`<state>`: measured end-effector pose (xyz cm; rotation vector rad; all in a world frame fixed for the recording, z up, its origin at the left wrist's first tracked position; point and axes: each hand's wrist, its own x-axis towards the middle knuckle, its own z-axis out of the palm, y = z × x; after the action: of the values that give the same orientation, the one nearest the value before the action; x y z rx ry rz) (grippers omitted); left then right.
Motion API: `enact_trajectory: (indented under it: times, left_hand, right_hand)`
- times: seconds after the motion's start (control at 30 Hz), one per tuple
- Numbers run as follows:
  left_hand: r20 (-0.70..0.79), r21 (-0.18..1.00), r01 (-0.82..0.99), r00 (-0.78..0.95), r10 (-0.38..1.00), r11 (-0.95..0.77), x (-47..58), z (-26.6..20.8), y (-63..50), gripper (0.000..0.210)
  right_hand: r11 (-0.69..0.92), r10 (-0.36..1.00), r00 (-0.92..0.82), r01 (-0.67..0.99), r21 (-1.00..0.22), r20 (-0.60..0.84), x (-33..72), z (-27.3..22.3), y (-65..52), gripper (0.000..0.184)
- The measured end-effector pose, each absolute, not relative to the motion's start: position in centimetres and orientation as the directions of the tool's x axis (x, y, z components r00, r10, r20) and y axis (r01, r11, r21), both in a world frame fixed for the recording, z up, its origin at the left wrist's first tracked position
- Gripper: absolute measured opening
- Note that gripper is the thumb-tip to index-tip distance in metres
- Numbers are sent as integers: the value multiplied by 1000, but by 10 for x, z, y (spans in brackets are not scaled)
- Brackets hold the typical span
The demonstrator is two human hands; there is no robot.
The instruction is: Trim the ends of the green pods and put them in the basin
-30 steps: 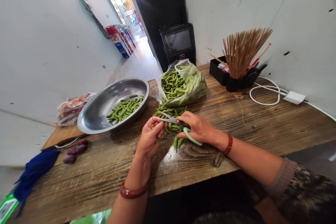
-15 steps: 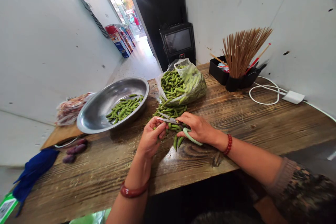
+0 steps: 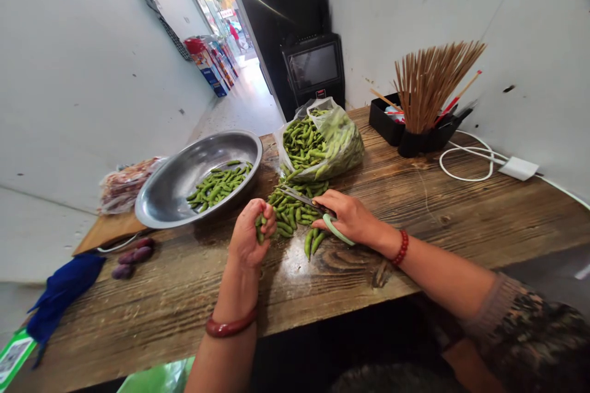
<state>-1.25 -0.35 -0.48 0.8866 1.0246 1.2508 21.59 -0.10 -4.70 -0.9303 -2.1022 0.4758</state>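
My left hand (image 3: 251,230) is curled closed around green soybean pods (image 3: 260,228), just in front of the metal basin (image 3: 161,193). Several pods (image 3: 219,187) lie inside that basin. My right hand (image 3: 345,216) grips scissors (image 3: 338,230) with pale green handles, their blades pointing left over a loose pile of pods (image 3: 288,212). Behind the pile, a clear plastic bag (image 3: 348,141) full of pods stands with its mouth toward me. A few separate pods (image 3: 313,243) rest on the wood below the scissors.
Skewers (image 3: 426,89) stand in a black holder (image 3: 387,126) at the back right, near a white cable (image 3: 465,178). Purplish oval items (image 3: 133,256), a blue cloth (image 3: 69,288) and a wooden board (image 3: 104,233) lie at the left. The wooden table's (image 3: 369,276) front edge runs below my hands.
My left hand has drawn away from the scissor blades, left and toward the basin, its fingers now curled around pods. The right hand with the scissors stays almost in place.
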Motion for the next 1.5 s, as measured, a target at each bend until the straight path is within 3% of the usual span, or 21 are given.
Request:
enact_trajectory:
  times: [0.1,0.23,0.33,0.43,0.63,0.8,0.87,0.97,1.1,1.33,1.5]
  left_hand:
    - [11,993,114,-59,998,-5,-11,-14,-1,17]
    - [235,737,649,15,972,-188,-10,-30,3,7]
    - [241,551,804,101,965,-222,-10,-38,4,7]
    - [219,479,851,120,968,-214,-8,-40,4,7]
    - [203,474,853,133,970,-216,-3,-41,3,8]
    - [233,639,739,80,969,-214,1,-33,2,10]
    - [205,766,615,40,978,-186,1,-28,1,9]
    - [30,954,298,-16,999,-24,-1,-22,-1,15]
    - [-131,990,-45,12,991,131,-2,-20,-3,26]
    - [-76,995,-62,38,996,78,2,-20,-6,24]
    - [-7,999,37,55,998,5,2,-22,-7,22]
  right_hand:
    - [663,748,-450,470,-583,487,216,-47,-2,40]
    - [649,760,-449,489,-583,470,216,-45,-3,40]
    - [650,759,-453,487,-584,467,215,-43,-4,40]
    - [647,762,-459,499,-577,458,215,-42,-4,39]
    - [652,758,-458,508,-563,464,214,-46,-3,41]
    - [658,753,-450,495,-568,480,215,-48,-1,41]
    - [658,753,-450,493,-569,481,215,-47,-2,41]
    - [660,751,-444,483,-576,488,215,-46,-2,41]
    - [657,753,-443,469,-591,486,215,-44,-3,42]
    - [622,778,-477,500,-603,408,215,-41,-4,50]
    - [612,784,-497,520,-596,372,215,-36,-7,52]
